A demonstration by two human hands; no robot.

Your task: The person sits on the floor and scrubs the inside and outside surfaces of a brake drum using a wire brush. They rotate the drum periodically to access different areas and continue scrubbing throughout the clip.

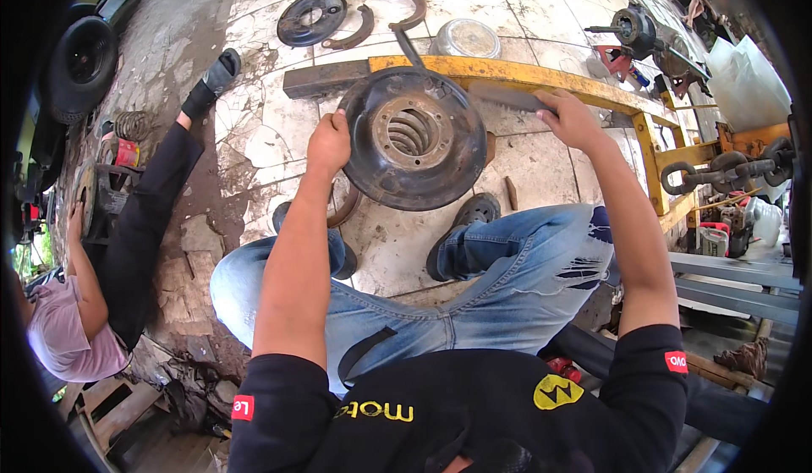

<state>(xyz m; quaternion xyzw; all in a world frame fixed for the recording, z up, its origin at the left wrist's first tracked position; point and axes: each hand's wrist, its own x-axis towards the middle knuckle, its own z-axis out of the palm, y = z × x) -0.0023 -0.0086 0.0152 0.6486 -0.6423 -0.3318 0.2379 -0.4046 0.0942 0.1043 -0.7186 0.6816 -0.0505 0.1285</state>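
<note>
My left hand (330,141) is closed on the left rim of a black, round brake backing plate (457,151), which is tilted in front of my knees. Through the plate's bolt-holed centre, the turns of a coil spring (410,131) show behind it. My right hand (572,118) is wrapped round the end of a flat, long grey hand tool (507,97). That tool is smeared by motion, so its exact kind does not show; its far end is close to the plate's upper right rim.
A yellow metal frame (541,77) crosses behind the plate. Beyond it lie another backing plate (311,18), curved brake shoes (353,31) and a round silver lid-like piece (468,39). A heavy chain (719,171) is at right. At left, another person (80,312) sits beside car parts.
</note>
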